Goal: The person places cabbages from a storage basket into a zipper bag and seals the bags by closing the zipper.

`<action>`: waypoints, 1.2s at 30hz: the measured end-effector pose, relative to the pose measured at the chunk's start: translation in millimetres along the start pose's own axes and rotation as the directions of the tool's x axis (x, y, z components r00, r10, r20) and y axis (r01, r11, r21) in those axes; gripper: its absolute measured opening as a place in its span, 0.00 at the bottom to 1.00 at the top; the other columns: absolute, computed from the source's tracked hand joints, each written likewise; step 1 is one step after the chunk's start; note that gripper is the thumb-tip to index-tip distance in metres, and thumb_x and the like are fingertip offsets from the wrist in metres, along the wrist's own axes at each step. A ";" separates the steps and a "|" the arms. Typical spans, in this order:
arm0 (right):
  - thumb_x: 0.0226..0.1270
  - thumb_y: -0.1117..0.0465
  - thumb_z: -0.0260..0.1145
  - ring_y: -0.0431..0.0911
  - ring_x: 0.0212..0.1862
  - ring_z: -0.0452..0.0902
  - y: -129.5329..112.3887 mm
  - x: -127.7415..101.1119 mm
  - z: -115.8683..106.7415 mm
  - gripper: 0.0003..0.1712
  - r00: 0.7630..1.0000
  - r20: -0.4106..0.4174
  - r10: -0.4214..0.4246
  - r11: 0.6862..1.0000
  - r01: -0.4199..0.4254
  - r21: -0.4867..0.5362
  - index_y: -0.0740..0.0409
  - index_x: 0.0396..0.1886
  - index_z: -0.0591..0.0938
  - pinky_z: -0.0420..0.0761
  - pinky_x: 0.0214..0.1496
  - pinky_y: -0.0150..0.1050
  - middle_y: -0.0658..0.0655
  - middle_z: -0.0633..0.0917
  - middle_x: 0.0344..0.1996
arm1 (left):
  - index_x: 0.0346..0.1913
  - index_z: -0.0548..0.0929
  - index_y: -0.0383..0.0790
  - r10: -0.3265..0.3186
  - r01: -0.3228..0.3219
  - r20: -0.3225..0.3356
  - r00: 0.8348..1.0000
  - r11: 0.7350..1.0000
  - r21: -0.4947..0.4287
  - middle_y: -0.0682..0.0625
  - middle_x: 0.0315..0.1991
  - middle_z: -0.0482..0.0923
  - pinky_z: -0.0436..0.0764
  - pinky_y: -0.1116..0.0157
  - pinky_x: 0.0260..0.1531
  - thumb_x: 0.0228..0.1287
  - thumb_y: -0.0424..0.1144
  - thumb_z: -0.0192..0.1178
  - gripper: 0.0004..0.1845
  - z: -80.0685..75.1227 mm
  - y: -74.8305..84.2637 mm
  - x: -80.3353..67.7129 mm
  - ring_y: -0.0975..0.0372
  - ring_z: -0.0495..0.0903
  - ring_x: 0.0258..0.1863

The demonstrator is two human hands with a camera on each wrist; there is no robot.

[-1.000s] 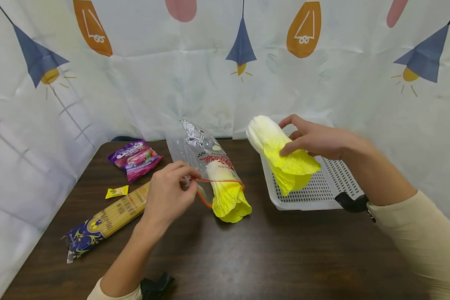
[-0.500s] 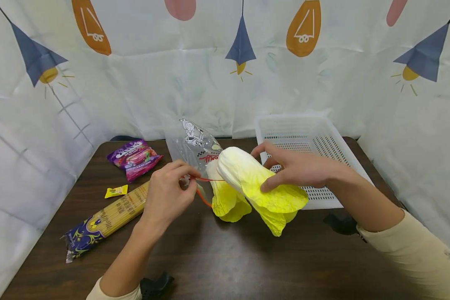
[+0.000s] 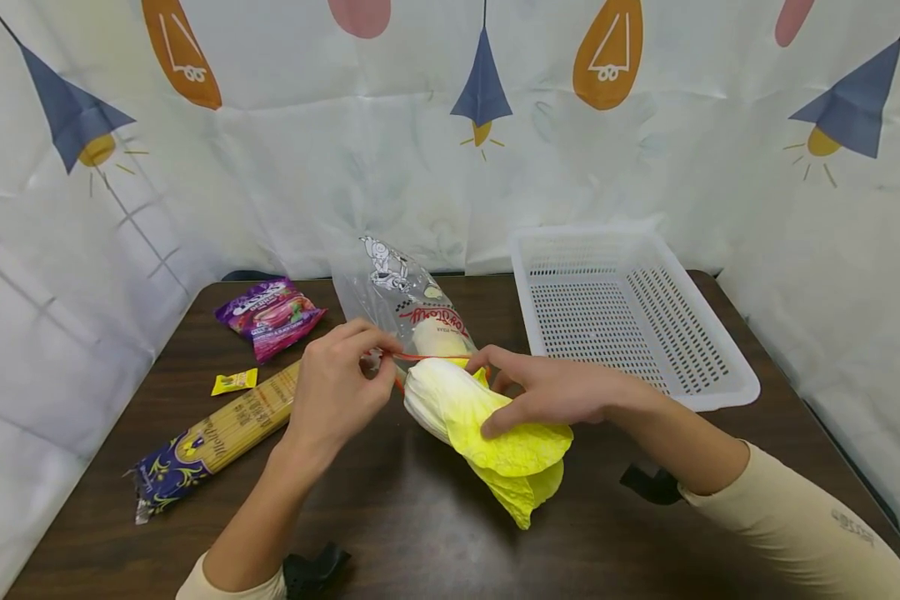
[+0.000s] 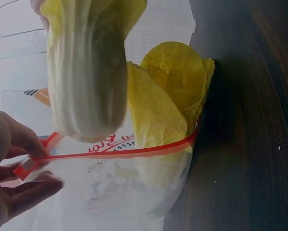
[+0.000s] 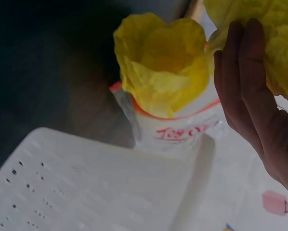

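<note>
My left hand point(image 3: 345, 387) pinches the slider end of a clear zip bag point(image 3: 382, 292) by its red rim. The bag lies on the table with its mouth toward me, held apart. Inside it is one napa cabbage point(image 4: 156, 106), its yellow leaves sticking out past the rim in the left wrist view. My right hand point(image 3: 547, 390) grips a second napa cabbage point(image 3: 487, 425) by its yellow leafy part. This one's white base points at the bag's mouth, just in front of the red rim in the left wrist view. In the head view it hides most of the bagged cabbage's leaves.
A white perforated basket point(image 3: 720, 350) stands at the back right. On the left lie a pack of spaghetti point(image 3: 225, 429), a small yellow packet point(image 3: 234, 382) and a purple snack bag point(image 3: 272, 321). A printed curtain point(image 3: 390, 158) hangs behind the dark table point(image 3: 607, 550).
My right hand has carried the second napa cabbage from above the basket leftward and toward me, to the bag's mouth. My left hand has stayed on the bag's rim.
</note>
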State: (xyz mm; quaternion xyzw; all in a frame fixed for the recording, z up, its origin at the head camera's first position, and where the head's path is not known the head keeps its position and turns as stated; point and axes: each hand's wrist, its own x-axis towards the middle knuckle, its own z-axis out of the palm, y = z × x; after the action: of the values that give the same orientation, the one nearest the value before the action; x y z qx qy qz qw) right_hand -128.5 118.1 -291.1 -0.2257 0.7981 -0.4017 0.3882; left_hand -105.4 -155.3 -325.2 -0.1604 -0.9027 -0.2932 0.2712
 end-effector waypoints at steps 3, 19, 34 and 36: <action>0.64 0.52 0.74 0.51 0.48 0.85 3.4 7.1 5.9 0.39 1.000 -0.005 0.011 0.999 -0.011 0.045 0.42 0.71 0.66 0.86 0.51 0.44 0.60 0.81 0.55 | 0.32 0.92 0.42 0.003 -0.003 0.000 1.000 1.000 -0.006 0.52 0.32 0.86 0.81 0.62 0.28 0.54 0.27 0.68 0.08 0.7 -0.5 0.2 0.60 0.81 0.27; 0.74 0.49 0.66 0.51 0.49 0.84 5.3 27.1 27.2 0.37 0.984 -0.176 -0.001 0.943 0.060 0.326 0.58 0.73 0.62 0.85 0.52 0.42 0.65 0.78 0.55 | 0.33 0.92 0.41 0.016 -0.017 0.064 0.998 1.000 0.016 0.50 0.33 0.86 0.80 0.60 0.30 0.53 0.26 0.71 0.08 2.2 0.9 -0.3 0.57 0.77 0.32; 0.70 0.53 0.70 0.51 0.52 0.81 0.8 30.2 44.7 0.37 0.907 -0.414 -0.074 0.979 0.146 0.145 0.55 0.74 0.66 0.86 0.56 0.46 0.63 0.77 0.63 | 0.34 0.91 0.40 0.057 -0.056 0.069 0.996 0.998 -0.011 0.50 0.34 0.86 0.83 0.60 0.33 0.53 0.25 0.72 0.08 3.6 0.3 0.4 0.58 0.78 0.34; 0.69 0.53 0.71 0.51 0.53 0.80 0.9 32.4 48.1 0.38 0.878 -0.464 -0.115 0.991 0.137 0.012 0.53 0.74 0.67 0.86 0.56 0.45 0.61 0.78 0.63 | 0.34 0.91 0.40 0.076 -0.075 0.077 0.994 0.997 -0.026 0.51 0.34 0.86 0.84 0.60 0.33 0.53 0.26 0.73 0.08 4.8 0.7 -0.2 0.58 0.79 0.34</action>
State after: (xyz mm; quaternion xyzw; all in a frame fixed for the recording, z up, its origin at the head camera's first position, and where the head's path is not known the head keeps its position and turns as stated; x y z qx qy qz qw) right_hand -109.4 74.4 -324.1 -0.1664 0.8419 -0.4861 0.1652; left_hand -106.8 -151.9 -328.2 -0.2087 -0.9025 -0.2865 0.2447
